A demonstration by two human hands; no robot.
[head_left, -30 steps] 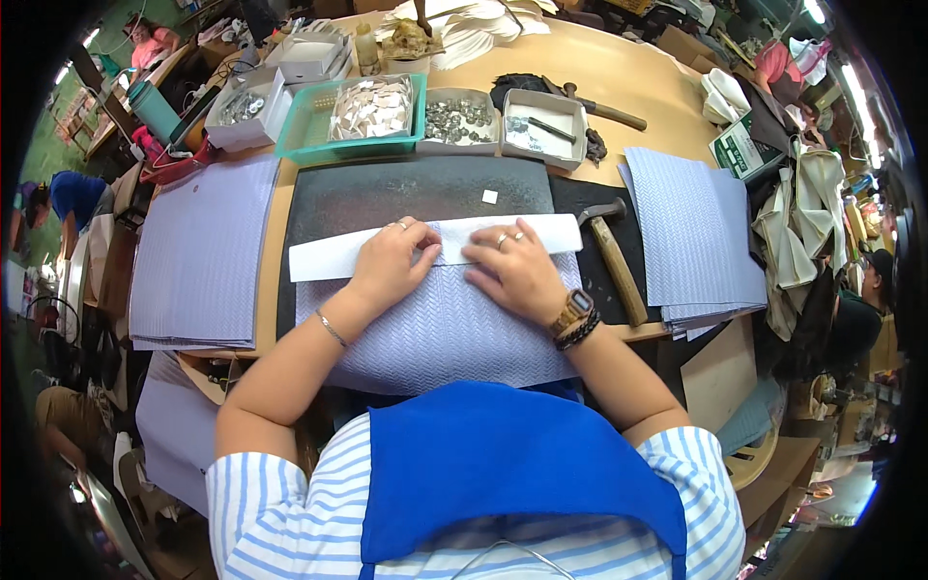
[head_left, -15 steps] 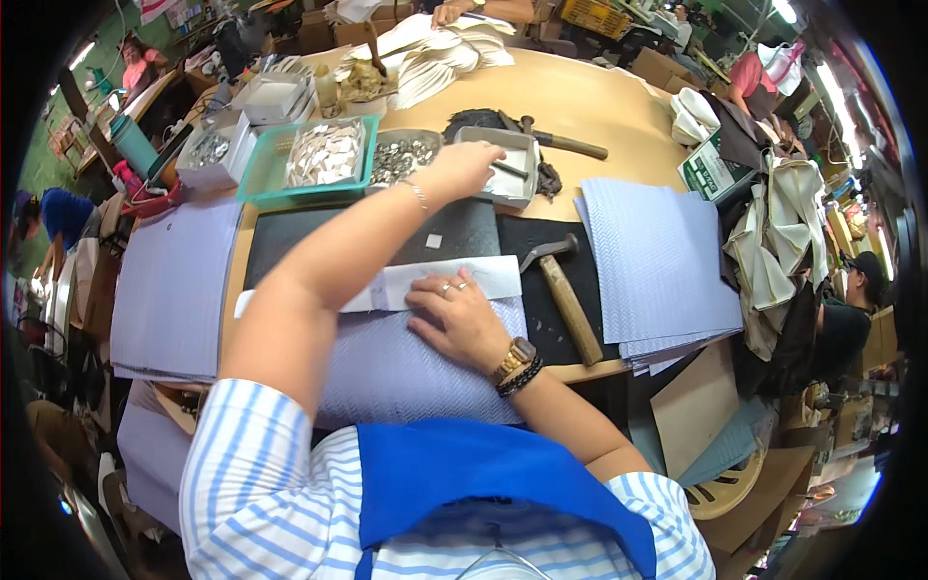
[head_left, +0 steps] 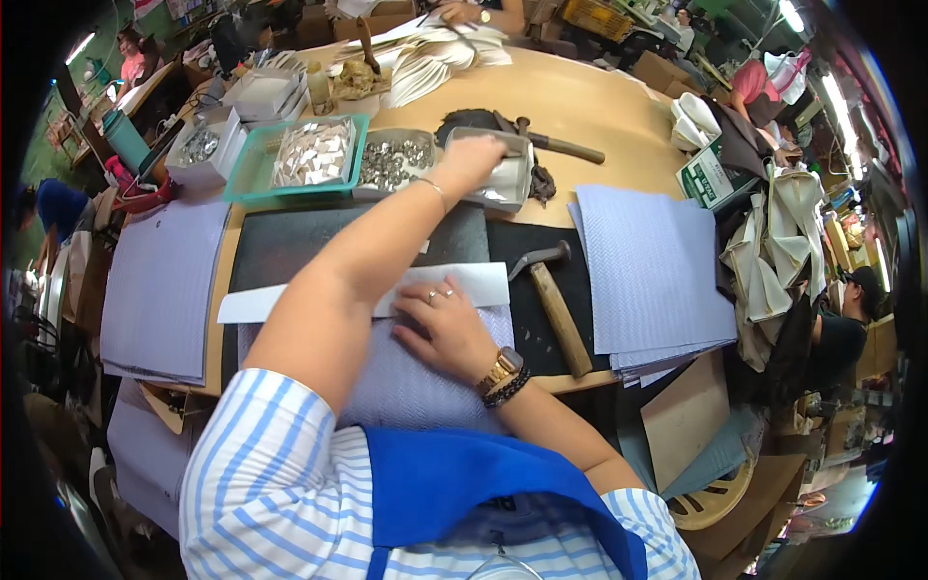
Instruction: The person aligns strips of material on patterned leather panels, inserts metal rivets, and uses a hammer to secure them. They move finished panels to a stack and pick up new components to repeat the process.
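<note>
My left hand [head_left: 474,157] reaches into the small grey box [head_left: 515,197] at the back, fingers closed; what they grip, perhaps the slim tool, I cannot make out. My right hand [head_left: 440,319] rests open, fingers apart, on a white strip [head_left: 483,282] lying across a lavender chevron-textured sheet [head_left: 416,401]. Behind the strip is a dark slab [head_left: 290,232], with a tiny white square partly hidden by my arm. A wooden-handled hammer [head_left: 556,314] lies right of the sheet on a black mat [head_left: 530,348]. Beside the box are a tray of metal bits [head_left: 391,159] and a green tray of pale pieces [head_left: 246,179].
Stacks of lavender sheets [head_left: 159,290] [head_left: 652,271] flank the work area. A second hammer [head_left: 570,150] lies behind the box. Pale pieces [head_left: 435,68], a bottle [head_left: 319,87] and cloth [head_left: 773,251] surround it. Co-workers [head_left: 846,319] sit around the table edges.
My left hand has left the white strip and reached forward to the box. My right hand stays on the strip. The view has shifted, so the table appears lower and further left.
</note>
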